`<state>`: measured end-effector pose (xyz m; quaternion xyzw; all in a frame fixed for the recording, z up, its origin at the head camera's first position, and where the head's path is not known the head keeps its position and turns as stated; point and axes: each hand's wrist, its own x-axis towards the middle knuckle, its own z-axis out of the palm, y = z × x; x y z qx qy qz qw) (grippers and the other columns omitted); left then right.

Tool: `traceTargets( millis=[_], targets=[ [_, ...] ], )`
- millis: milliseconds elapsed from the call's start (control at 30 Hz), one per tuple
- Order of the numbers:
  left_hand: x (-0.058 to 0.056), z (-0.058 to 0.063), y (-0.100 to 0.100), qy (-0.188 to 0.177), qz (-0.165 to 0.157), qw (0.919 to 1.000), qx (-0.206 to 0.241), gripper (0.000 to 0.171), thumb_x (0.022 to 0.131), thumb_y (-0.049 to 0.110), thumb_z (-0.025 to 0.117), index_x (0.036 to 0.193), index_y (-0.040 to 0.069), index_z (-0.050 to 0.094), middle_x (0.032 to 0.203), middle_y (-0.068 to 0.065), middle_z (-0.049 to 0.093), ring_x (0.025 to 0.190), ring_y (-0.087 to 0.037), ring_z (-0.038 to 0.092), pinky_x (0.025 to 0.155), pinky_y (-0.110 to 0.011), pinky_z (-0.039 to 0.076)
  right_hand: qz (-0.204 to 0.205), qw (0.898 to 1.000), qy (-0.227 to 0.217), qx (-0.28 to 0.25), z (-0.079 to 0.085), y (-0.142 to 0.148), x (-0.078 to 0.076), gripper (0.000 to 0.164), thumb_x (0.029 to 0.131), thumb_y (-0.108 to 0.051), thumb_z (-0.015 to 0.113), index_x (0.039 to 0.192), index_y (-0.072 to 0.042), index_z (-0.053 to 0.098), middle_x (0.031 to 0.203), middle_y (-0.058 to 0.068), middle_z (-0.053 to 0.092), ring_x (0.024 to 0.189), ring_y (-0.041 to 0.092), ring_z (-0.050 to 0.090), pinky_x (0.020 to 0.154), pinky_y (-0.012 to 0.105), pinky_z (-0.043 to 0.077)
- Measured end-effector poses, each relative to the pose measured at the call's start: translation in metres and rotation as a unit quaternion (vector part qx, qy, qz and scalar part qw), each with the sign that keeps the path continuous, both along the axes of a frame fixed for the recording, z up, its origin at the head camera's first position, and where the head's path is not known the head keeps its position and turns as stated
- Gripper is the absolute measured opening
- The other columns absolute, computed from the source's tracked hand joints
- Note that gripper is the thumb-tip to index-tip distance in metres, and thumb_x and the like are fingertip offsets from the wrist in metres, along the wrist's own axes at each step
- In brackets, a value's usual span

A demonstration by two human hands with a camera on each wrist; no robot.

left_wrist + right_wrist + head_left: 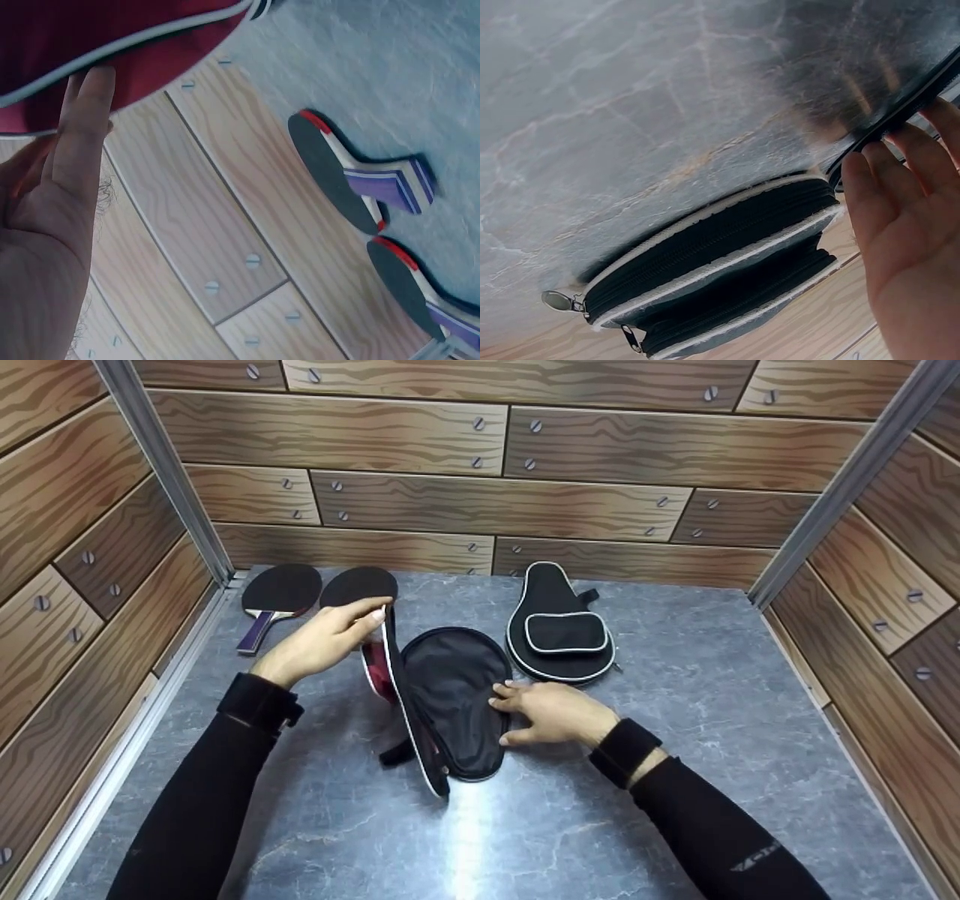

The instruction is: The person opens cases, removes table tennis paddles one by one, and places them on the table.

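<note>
At ten o'clock on the grey marbled counter (360,832) lies a round black table-tennis paddle (282,589) with a purple-and-white handle; a second round black paddle (364,583), partly behind my wrist-side fingers in the head view, sits nearer eleven, both outside any cover. My left grip (326,639) pinches the top edge of a black-and-red fabric flap (415,716) with white piping, holding it upright at the case's nine o'clock side, I judge so the mouth stands wide. The black paddle-shaped fabric case (459,690) lies flat near the counter's middle; inside it I see only creased black lining. My right grip (559,711) is relaxed, clenching nothing, fingertips touching the rim at three o'clock, probably to steady the base against the flap's pull. Just beside, towards one o'clock, lies a black white-piped paddle-shaped bag (551,592) with a rectangular front pocket (566,632); I cannot tell what either contains.
</note>
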<state>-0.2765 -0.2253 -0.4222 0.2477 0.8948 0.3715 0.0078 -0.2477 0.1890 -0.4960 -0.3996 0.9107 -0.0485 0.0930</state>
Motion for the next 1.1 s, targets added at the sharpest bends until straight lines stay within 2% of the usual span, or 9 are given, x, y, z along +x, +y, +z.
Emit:
traceTargets(
  millis=[200, 333, 433, 533, 600, 733, 833, 967, 1100],
  targets=[
    [0.008, -0.007, 0.005, -0.022, -0.003, 0.9994, 0.027, 0.063, 0.126, 0.038, 0.053, 0.182, 0.012, 0.044, 0.183, -0.018, 0.054, 0.163, -0.042, 0.06, 0.139, -0.063, 0.045, 0.004, 1.0, 0.002, -0.001, 0.0, 0.0, 0.002, 0.073, 0.106, -0.055, 0.08, 0.164, -0.011, 0.07, 0.18, 0.012, 0.058, 0.171, 0.034, 0.054, 0.137, 0.054, 0.05],
    [0.014, -0.015, 0.012, -0.024, -0.024, 0.999, 0.03, 0.086, 0.116, 0.044, 0.073, 0.187, 0.016, 0.033, 0.185, -0.017, 0.05, 0.162, -0.044, 0.061, 0.139, -0.063, 0.046, 0.006, 1.0, 0.004, -0.002, 0.0, 0.001, 0.002, 0.073, 0.106, -0.055, 0.08, 0.164, -0.011, 0.069, 0.18, 0.012, 0.058, 0.171, 0.035, 0.054, 0.137, 0.054, 0.05],
    [0.017, -0.022, 0.022, 0.014, -0.039, 0.9991, 0.012, 0.106, 0.103, 0.044, 0.091, 0.187, 0.015, 0.032, 0.183, -0.015, 0.055, 0.166, -0.04, 0.059, 0.141, -0.059, 0.044, 0.005, 1.0, 0.004, -0.002, 0.0, 0.0, 0.002, 0.073, 0.106, -0.055, 0.08, 0.164, -0.011, 0.069, 0.18, 0.012, 0.058, 0.171, 0.035, 0.054, 0.137, 0.054, 0.05],
    [0.019, -0.03, 0.032, 0.063, -0.044, 0.9969, -0.017, 0.111, 0.096, 0.039, 0.099, 0.183, 0.009, 0.038, 0.18, -0.018, 0.058, 0.168, -0.038, 0.056, 0.143, -0.056, 0.042, 0.005, 1.0, 0.004, -0.004, 0.0, 0.0, 0.002, 0.074, 0.106, -0.055, 0.079, 0.164, -0.011, 0.069, 0.18, 0.013, 0.058, 0.171, 0.035, 0.054, 0.137, 0.054, 0.05],
    [0.019, -0.035, 0.038, 0.088, -0.039, 0.9947, -0.037, 0.106, 0.095, 0.036, 0.099, 0.18, 0.005, 0.043, 0.177, -0.02, 0.059, 0.166, -0.038, 0.058, 0.142, -0.056, 0.044, 0.007, 1.0, 0.006, -0.007, -0.002, 0.0, 0.002, 0.073, 0.106, -0.055, 0.079, 0.164, -0.011, 0.07, 0.179, 0.014, 0.058, 0.17, 0.036, 0.055, 0.137, 0.054, 0.05],
    [0.02, -0.042, 0.05, 0.108, -0.025, 0.9919, -0.062, 0.101, 0.095, 0.03, 0.098, 0.176, 0.003, 0.045, 0.173, -0.022, 0.061, 0.16, -0.039, 0.063, 0.138, -0.055, 0.049, 0.01, 1.0, 0.012, -0.014, -0.004, 0.001, 0.002, 0.073, 0.107, -0.054, 0.079, 0.163, -0.009, 0.07, 0.179, 0.016, 0.059, 0.17, 0.037, 0.056, 0.136, 0.055, 0.051],
    [0.02, -0.048, 0.056, 0.12, -0.021, 0.99, -0.071, 0.106, 0.094, 0.024, 0.098, 0.179, 0.003, 0.038, 0.171, -0.023, 0.059, 0.158, -0.041, 0.062, 0.138, -0.056, 0.049, 0.011, 1.0, 0.015, -0.015, -0.006, 0.001, 0.003, 0.072, 0.108, -0.054, 0.079, 0.163, -0.008, 0.07, 0.179, 0.017, 0.059, 0.17, 0.037, 0.055, 0.135, 0.055, 0.052],
    [0.02, -0.057, 0.063, 0.151, -0.014, 0.9833, -0.101, 0.115, 0.092, 0.018, 0.097, 0.183, 0.005, 0.028, 0.159, -0.027, 0.061, 0.143, -0.046, 0.067, 0.13, -0.059, 0.055, 0.011, 0.999, 0.022, -0.021, -0.009, -0.001, 0.003, 0.072, 0.108, -0.054, 0.079, 0.163, -0.008, 0.07, 0.178, 0.018, 0.06, 0.169, 0.038, 0.056, 0.135, 0.056, 0.053],
    [0.018, -0.059, 0.067, 0.168, -0.008, 0.9778, -0.125, 0.12, 0.091, 0.013, 0.094, 0.187, 0.008, 0.022, 0.149, -0.028, 0.062, 0.129, -0.047, 0.069, 0.121, -0.06, 0.059, 0.019, 0.999, 0.032, -0.028, -0.012, -0.003, 0.002, 0.072, 0.11, -0.055, 0.077, 0.163, -0.008, 0.07, 0.177, 0.018, 0.06, 0.168, 0.039, 0.057, 0.135, 0.056, 0.052]
  ],
)
